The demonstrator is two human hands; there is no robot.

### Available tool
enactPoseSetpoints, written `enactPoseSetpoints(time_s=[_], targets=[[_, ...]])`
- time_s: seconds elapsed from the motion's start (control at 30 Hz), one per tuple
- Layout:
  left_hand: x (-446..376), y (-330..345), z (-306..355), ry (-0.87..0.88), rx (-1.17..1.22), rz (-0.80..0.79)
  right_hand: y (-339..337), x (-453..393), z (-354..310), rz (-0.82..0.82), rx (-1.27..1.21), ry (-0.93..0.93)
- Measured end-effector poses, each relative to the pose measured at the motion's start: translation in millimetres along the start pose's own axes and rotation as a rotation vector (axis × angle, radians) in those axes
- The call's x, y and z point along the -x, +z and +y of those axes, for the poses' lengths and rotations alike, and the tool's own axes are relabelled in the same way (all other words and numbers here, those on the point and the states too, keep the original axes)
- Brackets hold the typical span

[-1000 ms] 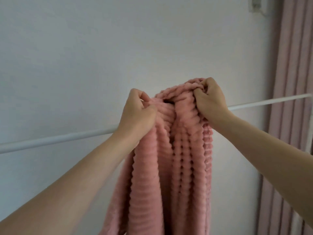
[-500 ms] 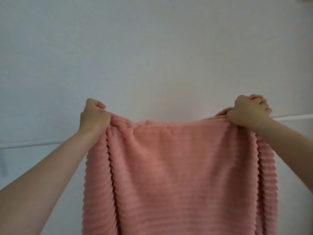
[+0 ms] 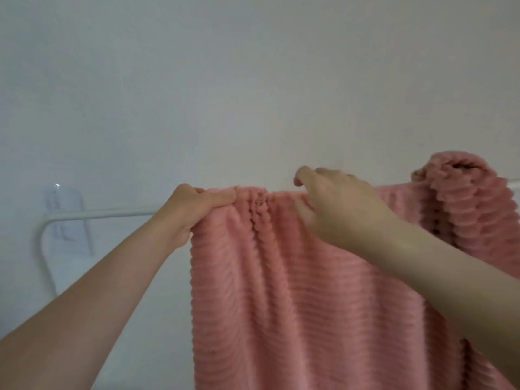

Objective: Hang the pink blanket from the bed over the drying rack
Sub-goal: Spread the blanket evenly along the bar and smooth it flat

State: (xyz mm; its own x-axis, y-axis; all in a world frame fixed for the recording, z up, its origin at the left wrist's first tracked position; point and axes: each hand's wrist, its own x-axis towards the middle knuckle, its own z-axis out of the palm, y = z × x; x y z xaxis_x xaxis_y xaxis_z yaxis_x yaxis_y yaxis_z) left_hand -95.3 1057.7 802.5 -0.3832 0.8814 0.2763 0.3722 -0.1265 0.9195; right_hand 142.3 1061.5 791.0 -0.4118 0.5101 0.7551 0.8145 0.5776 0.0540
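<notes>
The pink ribbed blanket [image 3: 281, 291] hangs down from the white top bar of the drying rack [image 3: 107, 213], draped over it. My left hand [image 3: 194, 209] grips the blanket's left top edge at the bar. My right hand [image 3: 332, 204] rests on the blanket's top edge a little to the right, fingers bent and pressing the fabric; I cannot see a firm grip. A bunched fold of blanket [image 3: 461, 187] rises above the bar at the far right. The bar is hidden under the fabric there.
A plain white wall [image 3: 253, 80] stands close behind the rack. The rack's left corner bends down into a white upright [image 3: 45, 260]. A clear plastic wall hook [image 3: 67, 218] sits behind that corner.
The blanket went from bunched between both hands to spread wide, then onto the bar. My right hand left the right corner and came in near my left hand.
</notes>
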Motion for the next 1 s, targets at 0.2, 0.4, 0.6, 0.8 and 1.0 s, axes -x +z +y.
enactPoseSetpoints(time_s=[0.2,0.4,0.6,0.8,1.0], targets=[[29.1,-25.1,-8.2,-0.158,0.098,-0.272,57.2,-6.3,-45.1,-0.089,-0.087,-0.237],[41.2,-42.4,-33.7,-0.147,0.621,-0.417,73.1,-22.7,-74.0,-0.073,-0.167,-0.165],[24.4,-40.3,-61.4,-0.22,0.869,-0.394,77.1,-31.5,-103.4,-0.051,-0.226,-0.021],[2.2,-56.4,-55.1,-0.057,0.675,-0.377,88.1,-49.2,-117.1,0.023,-0.003,0.11],[-39.4,-126.0,-33.8,0.194,0.7,-0.073,80.3,-75.8,-133.4,0.028,0.143,0.356]])
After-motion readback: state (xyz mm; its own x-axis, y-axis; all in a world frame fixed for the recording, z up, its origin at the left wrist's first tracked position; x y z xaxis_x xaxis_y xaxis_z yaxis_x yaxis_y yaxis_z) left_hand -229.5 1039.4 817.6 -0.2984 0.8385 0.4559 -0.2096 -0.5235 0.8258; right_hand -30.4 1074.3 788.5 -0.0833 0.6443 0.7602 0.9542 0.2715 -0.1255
